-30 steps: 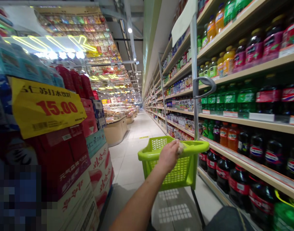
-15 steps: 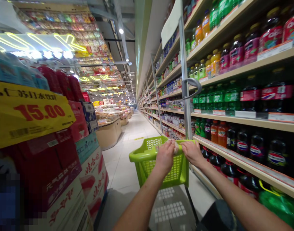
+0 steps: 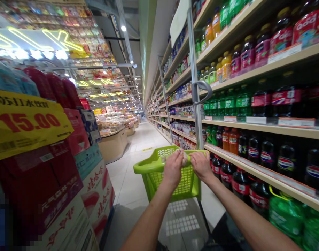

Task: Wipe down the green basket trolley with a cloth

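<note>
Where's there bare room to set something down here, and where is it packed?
Bare: the tiled floor between the stacked drink cartons and green shopping cart, running ahead between the beige counter and right-hand shelves. Crowded: those shelves, packed with soft-drink bottles, and the cart handle, where left hand and right hand grip close together.

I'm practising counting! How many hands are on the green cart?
2. The left hand grips the green cart near the middle of its handle; the right hand grips it nearer the drinks shelves. I see no others on it.
</note>
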Tool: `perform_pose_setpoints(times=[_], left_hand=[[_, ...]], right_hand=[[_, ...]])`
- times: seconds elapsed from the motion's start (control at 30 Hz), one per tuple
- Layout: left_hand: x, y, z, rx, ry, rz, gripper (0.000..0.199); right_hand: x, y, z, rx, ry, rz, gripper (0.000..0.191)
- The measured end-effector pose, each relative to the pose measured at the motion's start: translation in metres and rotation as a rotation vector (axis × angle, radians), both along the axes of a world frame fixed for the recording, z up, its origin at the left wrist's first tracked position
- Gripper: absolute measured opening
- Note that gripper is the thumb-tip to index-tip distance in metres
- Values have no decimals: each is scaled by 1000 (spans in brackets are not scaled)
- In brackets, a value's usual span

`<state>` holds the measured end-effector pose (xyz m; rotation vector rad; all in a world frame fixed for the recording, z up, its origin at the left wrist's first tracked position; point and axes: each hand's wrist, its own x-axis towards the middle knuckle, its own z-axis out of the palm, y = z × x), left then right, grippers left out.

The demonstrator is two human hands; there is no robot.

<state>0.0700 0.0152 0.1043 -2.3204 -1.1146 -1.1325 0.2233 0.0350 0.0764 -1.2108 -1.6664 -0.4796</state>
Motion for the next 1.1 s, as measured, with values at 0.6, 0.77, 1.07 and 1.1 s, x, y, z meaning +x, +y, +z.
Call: perform_pose_setpoints(times=[0.6,0.77,1.07,1.1], left_hand=[[-115,0,-22,196,-139,142,32],[-130,-2,-25,208,-229,224,37],[-134,-1,-24,201,-223,192,36],[-143,-1,-25,211,-281,232,37]], right_hand=[[2,-5,2,-15,45,37,30],[-2,-4,-1,8,59,12,28],[5,-4,0,1,30,15,29],[4,-4,0,4,41,14,29]])
